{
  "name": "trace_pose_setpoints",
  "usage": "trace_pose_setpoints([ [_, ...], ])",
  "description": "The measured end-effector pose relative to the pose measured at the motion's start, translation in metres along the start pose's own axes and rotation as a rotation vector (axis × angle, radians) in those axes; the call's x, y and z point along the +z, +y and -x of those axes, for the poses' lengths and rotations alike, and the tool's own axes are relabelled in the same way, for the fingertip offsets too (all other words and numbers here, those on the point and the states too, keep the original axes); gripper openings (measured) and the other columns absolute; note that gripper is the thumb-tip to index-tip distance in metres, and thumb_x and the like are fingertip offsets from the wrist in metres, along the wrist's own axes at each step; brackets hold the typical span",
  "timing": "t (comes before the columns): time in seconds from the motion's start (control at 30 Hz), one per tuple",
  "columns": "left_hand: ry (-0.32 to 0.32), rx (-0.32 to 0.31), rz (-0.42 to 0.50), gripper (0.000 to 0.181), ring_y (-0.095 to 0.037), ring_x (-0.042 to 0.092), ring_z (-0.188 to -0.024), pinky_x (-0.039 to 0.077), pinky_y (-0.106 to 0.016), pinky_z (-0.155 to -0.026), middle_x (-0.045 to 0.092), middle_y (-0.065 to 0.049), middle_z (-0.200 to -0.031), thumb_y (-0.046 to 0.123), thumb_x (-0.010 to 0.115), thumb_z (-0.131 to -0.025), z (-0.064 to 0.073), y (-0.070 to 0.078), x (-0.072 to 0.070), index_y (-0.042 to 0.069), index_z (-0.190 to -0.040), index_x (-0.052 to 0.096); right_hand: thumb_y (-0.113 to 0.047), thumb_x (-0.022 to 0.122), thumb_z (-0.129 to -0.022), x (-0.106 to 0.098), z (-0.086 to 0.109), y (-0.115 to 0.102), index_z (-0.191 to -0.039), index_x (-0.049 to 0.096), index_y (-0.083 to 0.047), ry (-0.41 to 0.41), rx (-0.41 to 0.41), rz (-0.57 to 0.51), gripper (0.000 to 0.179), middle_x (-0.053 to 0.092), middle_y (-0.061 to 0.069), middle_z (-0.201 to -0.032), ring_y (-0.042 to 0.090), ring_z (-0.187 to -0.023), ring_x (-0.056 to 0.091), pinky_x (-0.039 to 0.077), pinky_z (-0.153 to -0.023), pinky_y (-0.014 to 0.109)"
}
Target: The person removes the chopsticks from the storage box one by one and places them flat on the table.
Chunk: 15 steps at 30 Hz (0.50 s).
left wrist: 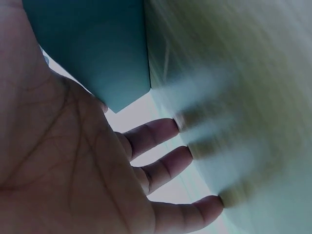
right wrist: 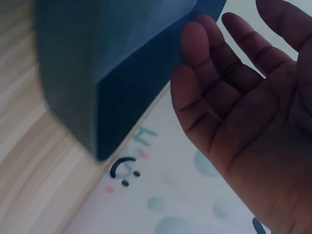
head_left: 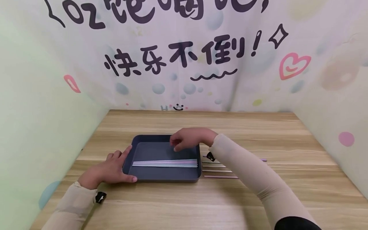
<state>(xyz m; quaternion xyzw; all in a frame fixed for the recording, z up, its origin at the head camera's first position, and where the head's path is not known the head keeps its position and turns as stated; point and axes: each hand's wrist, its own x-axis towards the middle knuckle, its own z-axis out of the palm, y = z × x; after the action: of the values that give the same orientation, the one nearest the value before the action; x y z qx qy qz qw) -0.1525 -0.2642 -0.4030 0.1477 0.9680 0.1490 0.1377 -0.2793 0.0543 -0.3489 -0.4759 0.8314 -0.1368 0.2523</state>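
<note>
A dark blue-grey tray (head_left: 164,176) lies on the table. In it, a row of pastel chopsticks (head_left: 165,163) lies side by side, running left to right. My left hand (head_left: 113,167) is spread at the tray's left side, index finger at the left rim and thumb at the front left corner. The left wrist view shows its other fingers (left wrist: 156,168) reaching past the tray. My right hand (head_left: 187,139) hovers over the tray's back right part. Its fingers (right wrist: 195,44) are loosely bent and hold nothing.
More thin chopsticks (head_left: 219,176) lie spaced apart on the wooden table (head_left: 178,204), right of the tray and partly under the right forearm. A printed cloth (head_left: 178,92) hangs behind the table's back edge, and pale walls stand at both sides.
</note>
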Motion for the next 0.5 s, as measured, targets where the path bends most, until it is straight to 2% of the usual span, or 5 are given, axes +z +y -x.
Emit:
trace_pose_setpoints([
  [0.23, 0.011, -0.004, 0.026, 0.13, -0.049, 0.036, -0.116, 0.043, -0.062, -0.088, 0.038, -0.032, -0.13, 0.073, 0.074, -0.069, -0.003, -0.002, 0.005, 0.001, -0.156, 0.01, -0.022, 0.065, -0.097, 0.006, -0.016, -0.015, -0.12, 0.065, -0.007, 0.083, -0.019, 0.119, 0.027, 0.062, -0.004, -0.095, 0.012, -0.086, 0.056, 0.045, -0.08, 0.029],
  [0.37, 0.023, -0.011, 0.021, 0.131, -0.05, 0.035, -0.117, 0.043, -0.062, -0.088, 0.037, -0.033, -0.132, 0.077, 0.073, -0.067, -0.005, -0.006, 0.007, 0.002, -0.156, 0.011, -0.022, 0.067, -0.097, 0.011, -0.024, -0.021, -0.121, 0.065, -0.006, 0.126, -0.028, 0.089, 0.029, 0.062, -0.003, -0.095, 0.012, -0.086, 0.056, 0.045, -0.079, 0.027],
  [0.5, 0.008, -0.02, 0.022, 0.13, -0.051, 0.035, -0.116, 0.043, -0.063, -0.087, 0.037, -0.034, -0.131, 0.072, 0.075, -0.069, -0.003, -0.003, 0.003, 0.002, -0.157, 0.01, -0.023, 0.068, -0.096, 0.019, -0.032, -0.024, -0.122, 0.065, -0.007, 0.13, -0.044, 0.042, 0.031, 0.062, -0.003, -0.096, 0.012, -0.085, 0.057, 0.046, -0.077, 0.026],
])
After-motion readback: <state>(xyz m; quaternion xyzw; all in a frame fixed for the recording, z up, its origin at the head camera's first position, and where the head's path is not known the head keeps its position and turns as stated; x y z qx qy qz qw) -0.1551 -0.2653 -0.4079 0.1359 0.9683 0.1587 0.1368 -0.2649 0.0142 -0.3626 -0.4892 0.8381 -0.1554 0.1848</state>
